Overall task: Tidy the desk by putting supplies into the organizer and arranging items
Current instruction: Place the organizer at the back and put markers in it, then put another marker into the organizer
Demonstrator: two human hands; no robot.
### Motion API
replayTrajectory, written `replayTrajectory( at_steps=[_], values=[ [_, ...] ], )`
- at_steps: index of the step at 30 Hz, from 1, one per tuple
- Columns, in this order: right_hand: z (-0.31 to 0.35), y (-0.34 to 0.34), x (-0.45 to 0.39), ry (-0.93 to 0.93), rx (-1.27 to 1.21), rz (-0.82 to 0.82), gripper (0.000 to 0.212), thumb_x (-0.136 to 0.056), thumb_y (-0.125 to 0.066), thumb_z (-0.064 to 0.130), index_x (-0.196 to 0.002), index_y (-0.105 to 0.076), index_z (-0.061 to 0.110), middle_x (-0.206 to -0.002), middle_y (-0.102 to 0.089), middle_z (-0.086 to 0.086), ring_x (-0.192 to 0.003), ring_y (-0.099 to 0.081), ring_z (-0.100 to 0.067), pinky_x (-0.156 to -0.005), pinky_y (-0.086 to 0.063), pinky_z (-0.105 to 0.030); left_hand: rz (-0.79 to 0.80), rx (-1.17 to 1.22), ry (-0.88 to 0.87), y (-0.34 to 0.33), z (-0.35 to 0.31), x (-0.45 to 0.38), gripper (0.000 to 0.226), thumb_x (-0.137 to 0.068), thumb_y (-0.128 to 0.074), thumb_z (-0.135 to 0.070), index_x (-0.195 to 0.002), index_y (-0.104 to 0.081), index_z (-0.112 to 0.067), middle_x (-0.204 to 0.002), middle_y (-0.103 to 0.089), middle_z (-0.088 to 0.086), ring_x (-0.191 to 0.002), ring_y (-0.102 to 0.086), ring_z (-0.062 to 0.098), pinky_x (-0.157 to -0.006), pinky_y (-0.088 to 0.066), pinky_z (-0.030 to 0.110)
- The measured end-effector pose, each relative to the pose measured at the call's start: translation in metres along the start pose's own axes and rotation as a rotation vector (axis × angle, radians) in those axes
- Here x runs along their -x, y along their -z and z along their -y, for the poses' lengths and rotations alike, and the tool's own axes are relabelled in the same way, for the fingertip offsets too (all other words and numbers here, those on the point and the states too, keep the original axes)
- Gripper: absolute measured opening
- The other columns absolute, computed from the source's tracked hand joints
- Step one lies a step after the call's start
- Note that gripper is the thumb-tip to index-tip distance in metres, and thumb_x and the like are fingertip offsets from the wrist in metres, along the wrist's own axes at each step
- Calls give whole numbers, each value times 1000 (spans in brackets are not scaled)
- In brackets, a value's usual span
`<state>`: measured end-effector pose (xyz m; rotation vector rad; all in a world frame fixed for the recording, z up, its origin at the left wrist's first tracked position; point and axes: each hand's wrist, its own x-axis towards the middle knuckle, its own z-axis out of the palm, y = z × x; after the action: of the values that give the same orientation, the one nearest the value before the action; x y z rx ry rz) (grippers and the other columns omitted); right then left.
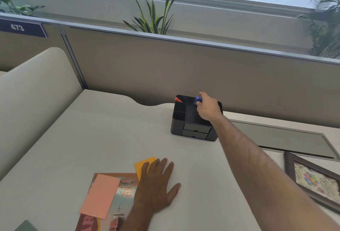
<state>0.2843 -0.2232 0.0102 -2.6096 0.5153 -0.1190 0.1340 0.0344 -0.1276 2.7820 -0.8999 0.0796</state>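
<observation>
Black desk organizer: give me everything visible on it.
The black desk organizer is a boxy caddy, plastic by its look, upright on the pale desk near the partition. Its open top is split into small compartments at left, a wider one in the middle and a back row. Two shut drawers sit low in its front. A red item pokes out of the back left slot. The right hand is above it, fingers holding a blue marker over the back row.
</observation>
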Motion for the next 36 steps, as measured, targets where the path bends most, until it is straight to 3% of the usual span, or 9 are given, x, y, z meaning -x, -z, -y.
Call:
replayTrajectory(
  at_steps=[6,10,16,23,26,28,31,33,36],
  values=[
    [-12,6,27,55,-74,-134,49,-98,-50,21,-144,-39,9,-130,-58,-15,-134,-37,-35,-110,-35,-49,-56,-19,-29,2,-2,1,55,-86,-53,-54,-124,-65,-16,-132,-61,8,-121,-57,33,-104,-35,58],
    [-27,12,53,88,-120,-206,47,-96,-51,21,-140,-45,8,-127,-60,-13,-130,-40,-32,-109,-36,-47,-8,-16,-19,5,-5,4,56,-89,-49,-53,-128,-63,-15,-135,-59,9,-125,-54,33,-106,-33,60],
    [-53,18,105,99,-216,-287,42,-94,-54,18,-135,-50,8,-131,-58,-9,-125,-49,-27,-107,-40,-40,127,-6,50,8,-6,7,69,-98,-18,-58,-131,-61,-15,-137,-57,10,-128,-53,31,-108,-24,55],
    [-82,-4,187,89,-249,-256,37,-94,-54,20,-130,-55,12,-129,-60,-3,-122,-52,-23,-105,-41,-38,165,-58,88,11,-5,9,81,-97,-5,-59,-119,-68,-13,-128,-64,10,-126,-54,31,-104,-23,53],
    [-102,-24,231,65,-179,-176,42,-96,-55,24,-137,-51,13,-140,-53,-5,-134,-43,-23,-115,-30,-36,141,-48,91,11,-11,20,82,-96,-5,-61,-116,-69,-14,-127,-64,9,-126,-54,30,-103,-23,53],
    [-114,-37,258,42,-90,-94,50,-99,-43,37,-144,-43,15,-151,-42,-5,-144,-29,-22,-122,-15,-36,125,-35,95,9,-15,30,80,-96,-7,-61,-118,-68,-15,-129,-63,9,-128,-49,29,-104,-23,53],
    [-128,-51,290,38,157,16,73,-94,-10,59,-153,-24,19,-163,-17,-4,-152,-5,-20,-121,6,-34,103,-11,114,4,-20,46,78,-96,-8,-61,-123,-65,-15,-134,-60,10,-132,-41,28,-105,-22,55],
    [-135,-54,305,40,237,52,85,-88,3,69,-156,-13,20,-165,-4,-5,-152,5,-22,-122,10,-37,100,-10,111,2,-24,55,78,-96,-8,-62,-127,-62,-14,-139,-55,11,-134,-40,29,-107,-22,56],
    [-144,-58,317,39,233,85,89,-84,4,70,-156,-4,20,-164,5,-8,-151,13,-23,-121,11,-39,107,-22,103,1,-28,63,79,-96,-7,-62,-132,-59,-14,-143,-51,11,-136,-38,28,-107,-22,57]
  ],
)
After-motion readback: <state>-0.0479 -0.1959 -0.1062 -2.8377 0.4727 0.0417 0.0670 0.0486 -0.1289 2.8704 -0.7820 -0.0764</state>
